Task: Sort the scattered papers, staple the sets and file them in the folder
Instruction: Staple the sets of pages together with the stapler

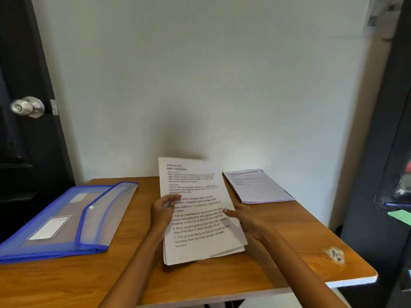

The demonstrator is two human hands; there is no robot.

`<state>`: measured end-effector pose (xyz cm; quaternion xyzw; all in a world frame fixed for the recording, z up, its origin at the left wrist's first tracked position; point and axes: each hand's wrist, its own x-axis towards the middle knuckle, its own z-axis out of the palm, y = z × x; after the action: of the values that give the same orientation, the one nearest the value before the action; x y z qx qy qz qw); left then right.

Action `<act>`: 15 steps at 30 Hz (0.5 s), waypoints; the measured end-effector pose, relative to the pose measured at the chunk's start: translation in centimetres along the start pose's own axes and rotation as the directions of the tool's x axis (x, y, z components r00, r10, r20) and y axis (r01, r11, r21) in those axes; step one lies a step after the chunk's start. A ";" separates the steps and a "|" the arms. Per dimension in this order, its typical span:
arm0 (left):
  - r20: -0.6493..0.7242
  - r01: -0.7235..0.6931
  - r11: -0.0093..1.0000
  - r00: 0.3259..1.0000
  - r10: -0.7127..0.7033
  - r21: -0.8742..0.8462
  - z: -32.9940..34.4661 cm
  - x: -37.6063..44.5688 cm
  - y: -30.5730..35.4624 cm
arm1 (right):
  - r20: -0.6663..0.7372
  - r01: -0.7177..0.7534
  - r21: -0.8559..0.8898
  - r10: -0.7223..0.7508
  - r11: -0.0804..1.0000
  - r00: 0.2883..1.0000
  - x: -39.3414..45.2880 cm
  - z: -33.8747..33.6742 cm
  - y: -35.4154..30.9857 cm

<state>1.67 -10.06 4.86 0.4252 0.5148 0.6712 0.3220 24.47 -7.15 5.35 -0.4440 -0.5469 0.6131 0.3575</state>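
Several white printed sheets form a stack [200, 218] that I hold tilted up above the middle of the wooden table [278, 252]. My left hand [163, 210] grips its left edge, thumb on the front page. My right hand [241, 216] grips the right edge with fingers behind the sheets. A second set of papers [258, 185] lies flat at the back right of the table. The blue translucent folder [66, 218] lies at the left with its flap shut. No stapler is in view.
A small clear wrapper [335, 255] lies near the table's right front corner. A dark door with a metal knob [27, 106] stands at the left. A dark cabinet [382, 174] is at the right, and a white wall is behind the table.
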 end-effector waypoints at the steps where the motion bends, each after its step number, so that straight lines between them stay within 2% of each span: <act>1: 0.022 -0.064 0.998 0.998 0.064 0.007 0.3 0.3 0.6 | -0.066 0.086 -0.006 -0.086 0.996 0.994 0.1 0.2 -0.4; 3: 0.079 -0.187 0.981 0.980 0.183 0.042 0.8 1.1 2.1 | -0.163 0.253 -0.026 -0.254 0.967 0.953 0.2 0.9 -1.7; 5: 0.110 -0.283 0.957 0.955 0.275 0.066 1.3 1.7 3.9 | -0.265 0.383 -0.082 -0.391 0.920 0.882 0.5 1.8 -3.1; 7: 0.115 -0.339 0.937 0.938 0.328 0.086 1.6 1.9 5.7 | -0.349 0.448 -0.153 -0.472 0.881 0.809 0.5 2.4 -4.2; 9: 0.117 -0.379 0.920 0.923 0.368 0.097 1.5 1.5 6.7 | -0.386 0.471 -0.198 -0.510 0.860 0.768 0.1 2.9 -4.3; 11: 0.111 -0.372 0.923 0.926 0.361 0.098 0.9 0.8 6.1 | -0.382 0.489 -0.201 -0.528 0.849 0.758 -0.2 3.3 -3.0; 15: 0.110 -0.364 0.922 0.930 0.351 0.135 -0.5 -0.2 3.7 | -0.268 0.520 -0.098 -0.525 0.849 0.807 -0.4 4.0 1.0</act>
<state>1.31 -11.44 8.28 0.5632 0.4647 0.6586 0.1819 20.91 -9.10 4.45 -0.3635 -0.5966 0.4152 0.5827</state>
